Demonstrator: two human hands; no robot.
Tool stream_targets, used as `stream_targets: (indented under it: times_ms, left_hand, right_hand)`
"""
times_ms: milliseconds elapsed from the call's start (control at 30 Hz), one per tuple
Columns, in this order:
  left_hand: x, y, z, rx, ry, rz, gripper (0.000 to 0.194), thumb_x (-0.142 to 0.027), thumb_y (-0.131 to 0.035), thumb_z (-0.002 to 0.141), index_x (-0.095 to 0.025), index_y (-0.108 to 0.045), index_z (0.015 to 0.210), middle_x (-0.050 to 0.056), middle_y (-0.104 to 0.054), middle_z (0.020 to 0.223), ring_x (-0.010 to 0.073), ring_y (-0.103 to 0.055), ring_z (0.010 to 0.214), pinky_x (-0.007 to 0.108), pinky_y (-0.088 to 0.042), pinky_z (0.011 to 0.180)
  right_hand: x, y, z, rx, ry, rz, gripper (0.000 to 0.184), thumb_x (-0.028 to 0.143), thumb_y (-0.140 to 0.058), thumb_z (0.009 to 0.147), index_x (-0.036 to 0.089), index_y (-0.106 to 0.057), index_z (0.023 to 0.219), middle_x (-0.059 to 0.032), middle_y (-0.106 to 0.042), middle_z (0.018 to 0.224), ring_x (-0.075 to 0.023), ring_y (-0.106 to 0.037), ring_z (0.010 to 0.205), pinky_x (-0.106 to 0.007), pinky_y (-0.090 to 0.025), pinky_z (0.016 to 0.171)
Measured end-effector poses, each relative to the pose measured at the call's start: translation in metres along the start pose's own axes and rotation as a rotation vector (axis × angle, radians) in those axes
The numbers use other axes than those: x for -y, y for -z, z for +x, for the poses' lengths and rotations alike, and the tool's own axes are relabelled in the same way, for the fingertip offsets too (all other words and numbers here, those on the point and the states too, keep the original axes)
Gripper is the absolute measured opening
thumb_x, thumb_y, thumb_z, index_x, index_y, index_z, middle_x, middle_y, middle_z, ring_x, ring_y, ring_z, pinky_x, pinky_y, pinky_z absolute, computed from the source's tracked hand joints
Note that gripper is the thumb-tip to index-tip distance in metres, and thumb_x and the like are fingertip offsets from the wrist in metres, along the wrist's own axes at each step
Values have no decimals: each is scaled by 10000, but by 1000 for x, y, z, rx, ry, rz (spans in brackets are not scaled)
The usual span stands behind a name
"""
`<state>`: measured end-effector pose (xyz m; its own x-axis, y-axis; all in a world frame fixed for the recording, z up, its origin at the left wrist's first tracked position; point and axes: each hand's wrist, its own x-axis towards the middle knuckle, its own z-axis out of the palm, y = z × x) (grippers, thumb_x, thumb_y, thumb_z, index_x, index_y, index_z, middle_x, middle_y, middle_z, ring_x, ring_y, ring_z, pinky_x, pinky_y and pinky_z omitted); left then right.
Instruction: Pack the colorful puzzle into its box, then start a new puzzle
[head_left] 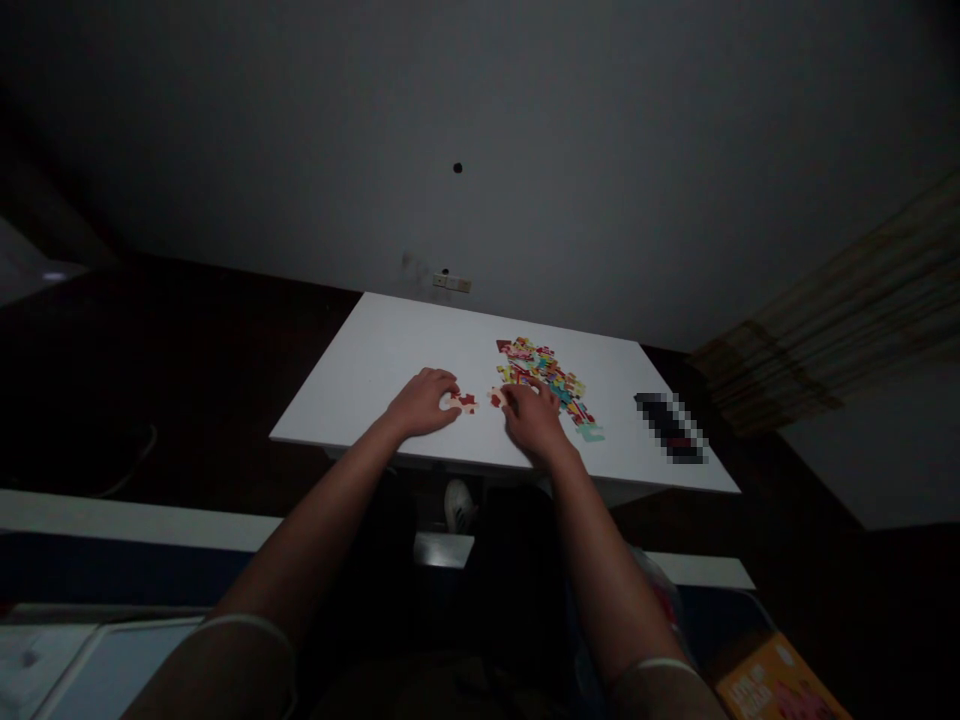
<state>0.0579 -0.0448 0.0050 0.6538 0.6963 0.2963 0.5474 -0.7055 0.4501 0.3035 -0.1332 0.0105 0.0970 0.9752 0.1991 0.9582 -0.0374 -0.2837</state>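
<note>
A heap of colourful puzzle pieces (547, 375) lies on a small white table (375, 350). My left hand (421, 402) rests on the table with its fingers curled, the fingertips touching a red puzzle piece (466, 402). My right hand (534, 417) lies at the near edge of the heap, fingers bent over a small red piece (495, 398). Whether it grips that piece is hidden by the fingers. A teal piece (591, 432) sits just right of my right hand.
A dark blurred object (671, 428) lies on the table's right part. A plain wall with a socket (452, 283) stands behind. An orange box (780, 685) sits at the bottom right. A shoe (459, 505) shows under the table.
</note>
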Motion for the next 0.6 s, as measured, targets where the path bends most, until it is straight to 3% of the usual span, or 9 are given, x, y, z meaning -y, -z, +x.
stream_targets:
  times_ms: [233,367,500,600]
  left_hand:
    - [11,-7,3,-10,-4,-36,316,-330,-740,818,-253,-700,1123,60,-667,1337,284,-562,1269,460,-442,1126]
    - [12,-7,3,-18,-8,-56,320,-317,-752,817,-258,-693,1126,60,-675,1314,276,-573,1244,449,-457,1100]
    - [13,-7,4,-5,-9,-60,297,-357,-769,825,-259,-708,1099,53,-675,1314,278,-567,1255,444,-432,1121]
    - [13,-9,4,-7,18,-60,434,-435,-785,827,-248,-689,1206,80,-657,1357,306,-552,1275,464,-425,1124]
  right_hand:
    - [-5,-2,13,81,36,151,459,203,-636,850,227,-661,1308,-151,-674,1293,-357,-557,1267,-532,-442,1097]
    - [-1,-6,16,-44,93,317,474,176,-594,830,230,-661,1296,-135,-679,1207,-296,-634,1111,-468,-530,1013]
    - [9,-17,28,-207,37,534,383,233,-594,837,222,-699,1205,-126,-709,1177,-277,-673,1007,-470,-574,944]
    - [19,-29,41,-195,-16,701,359,267,-593,843,221,-703,1181,-121,-740,1163,-250,-701,897,-435,-606,853]
